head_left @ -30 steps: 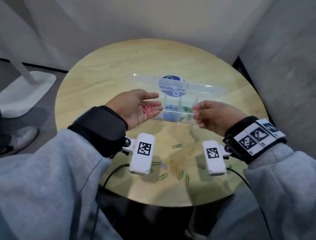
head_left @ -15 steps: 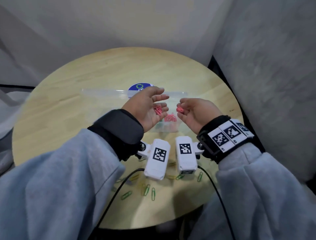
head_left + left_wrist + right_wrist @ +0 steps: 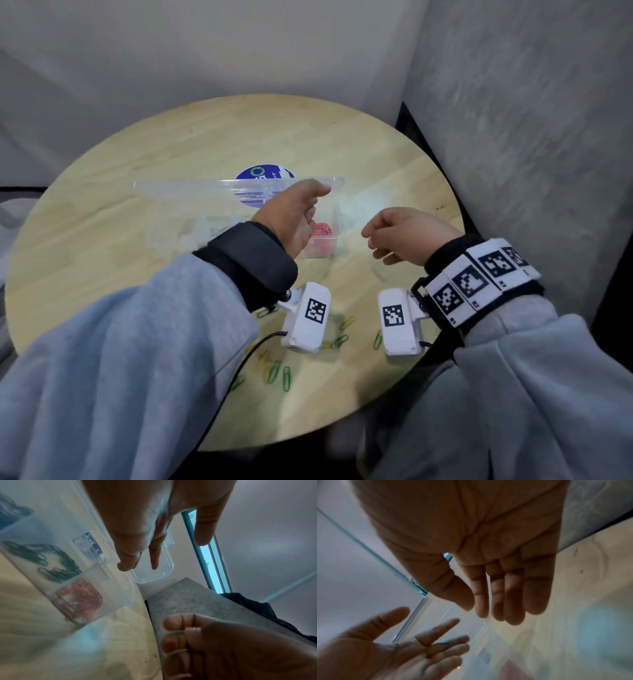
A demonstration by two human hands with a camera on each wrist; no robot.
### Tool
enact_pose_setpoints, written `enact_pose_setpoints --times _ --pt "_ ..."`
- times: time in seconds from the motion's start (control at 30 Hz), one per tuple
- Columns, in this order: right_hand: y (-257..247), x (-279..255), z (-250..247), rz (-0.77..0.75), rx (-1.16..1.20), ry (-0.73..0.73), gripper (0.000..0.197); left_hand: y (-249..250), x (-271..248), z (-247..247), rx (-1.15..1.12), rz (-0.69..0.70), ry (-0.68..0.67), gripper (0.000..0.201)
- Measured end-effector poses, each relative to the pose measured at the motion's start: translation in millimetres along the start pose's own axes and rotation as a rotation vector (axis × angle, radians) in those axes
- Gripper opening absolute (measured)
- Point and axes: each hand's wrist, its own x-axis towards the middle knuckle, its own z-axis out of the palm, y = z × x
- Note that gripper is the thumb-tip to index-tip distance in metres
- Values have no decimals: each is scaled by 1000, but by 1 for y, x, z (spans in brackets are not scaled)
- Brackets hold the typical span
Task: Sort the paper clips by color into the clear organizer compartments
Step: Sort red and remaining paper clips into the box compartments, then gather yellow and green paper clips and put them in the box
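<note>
The clear organizer (image 3: pixel 334 219) lies on the round wooden table (image 3: pixel 171 144) with its lid (image 3: pixel 191 188) open behind it. Its rightmost compartment holds a heap of pink clips (image 3: pixel 320 233); in the left wrist view the pink clips (image 3: pixel 78 596) sit beside a compartment of green clips (image 3: pixel 44 559). My left hand (image 3: pixel 308 205) hovers over the pink compartment, palm turned sideways, fingers straight, holding nothing. My right hand (image 3: pixel 373 240) hangs just right of the organizer; the right wrist view shows its fingers (image 3: pixel 513 601) relaxed and bare.
Loose green clips (image 3: pixel 274 371) and yellow clips (image 3: pixel 346 322) lie scattered near the table's front edge, partly under my wrist cameras. A blue round sticker (image 3: pixel 263 173) shows behind the lid. A grey partition (image 3: pixel 513 171) stands close on the right.
The pink clips have left my left palm and my right fingertips. The left hand has tipped over the pink compartment and the right hand has drawn back to the right.
</note>
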Motion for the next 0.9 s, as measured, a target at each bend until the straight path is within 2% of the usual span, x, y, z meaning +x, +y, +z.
enact_pose_setpoints --times 0.1,0.2,0.3,0.37,0.47,0.57,0.63,0.73,0.8,0.9 --pt "7 -7 4 33 -174 -61 4 -7 -7 -9 260 94 -18 22" --pt "10 -10 13 50 -360 -154 7 -12 -25 -26 812 165 -66 13" --pt "10 -12 30 13 -557 -250 11 -20 -41 -42 1360 94 -93 12" --pt "12 -12 45 -1 -684 -313 17 -29 -49 -45 1540 -1 -126 22" --pt "13 -13 59 -11 -814 -358 19 -47 -52 -39 1683 -37 -190 47" --pt "18 -10 64 -44 -858 -330 17 -63 -49 -28 1745 14 -274 62" --pt "22 -6 64 -62 -866 -324 18 -70 -47 -21 1776 39 -311 56" --pt "24 -2 64 -17 -847 -350 18 -77 -42 -18 1782 82 -292 43" --pt "23 0 63 14 -869 -353 7 -80 -40 -20 1756 100 -266 39" --pt "24 5 64 45 -887 -342 22 -83 -35 -24 1725 133 -254 38"
